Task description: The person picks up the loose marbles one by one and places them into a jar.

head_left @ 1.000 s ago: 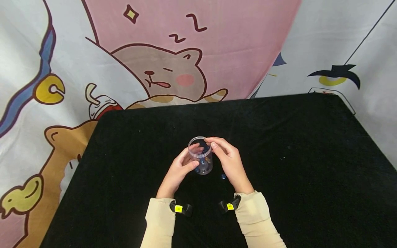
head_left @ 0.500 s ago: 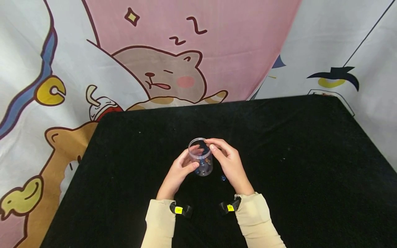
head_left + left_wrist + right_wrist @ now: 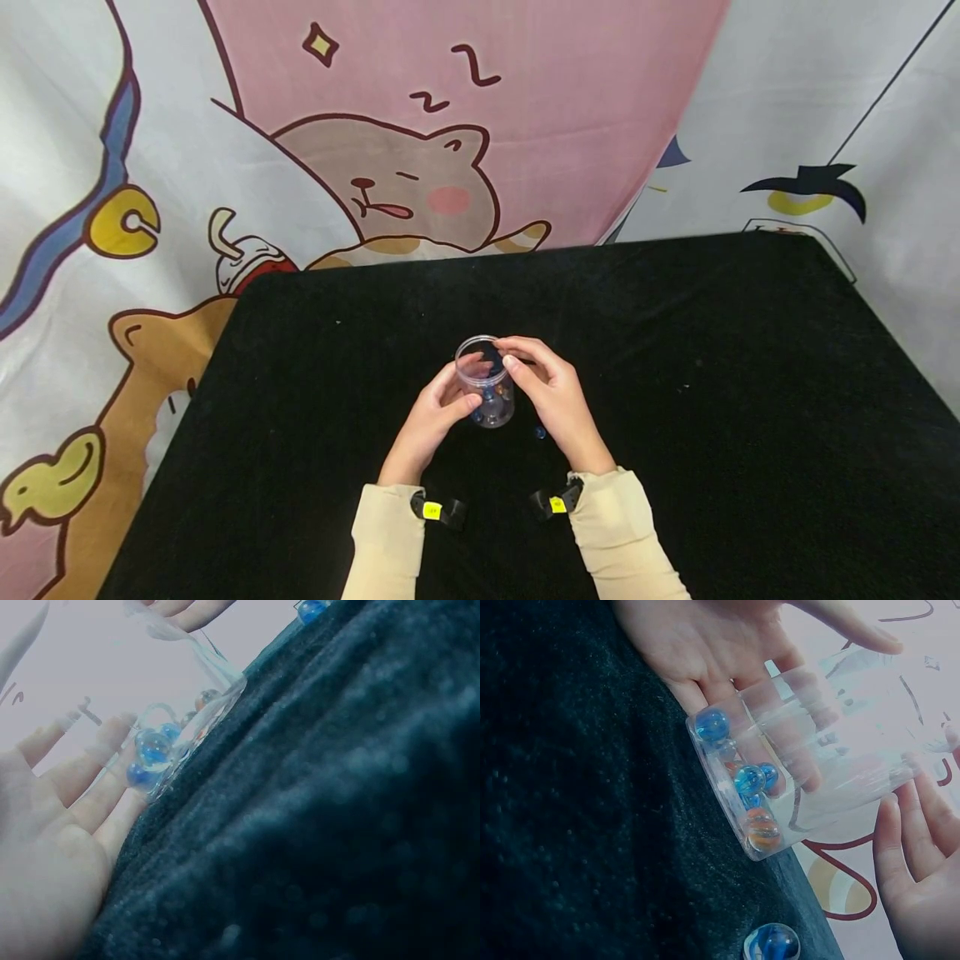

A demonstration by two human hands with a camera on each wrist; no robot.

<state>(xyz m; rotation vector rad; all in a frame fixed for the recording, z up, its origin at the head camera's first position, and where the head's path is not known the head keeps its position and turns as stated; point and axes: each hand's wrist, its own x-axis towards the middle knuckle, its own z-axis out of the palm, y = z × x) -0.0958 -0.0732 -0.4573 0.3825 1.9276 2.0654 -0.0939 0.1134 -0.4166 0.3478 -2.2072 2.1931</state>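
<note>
A clear plastic jar [image 3: 493, 407] without a lid stands upright on the black cloth in the head view. Several glass marbles [image 3: 751, 780], blue and orange, lie at its bottom. My left hand [image 3: 429, 417] grips the jar's left side, thumb in front and fingers behind, seen through the clear wall. From the right, my right hand [image 3: 557, 396] holds the jar near its rim between thumb and fingertips. One loose blue marble [image 3: 540, 432] lies on the cloth just right of the jar, below the right hand.
A black velvet cloth [image 3: 300, 433] covers the table. Behind and left of it hangs a cartoon-printed curtain [image 3: 585, 108]. Each wrist wears a black camera mount with a yellow label, over cream sleeves [image 3: 386, 533].
My right thumb has shifted slightly left along the jar's rim. The whole head view has moved a little, so everything sits slightly lower. Jar, left hand and loose marble otherwise stay put.
</note>
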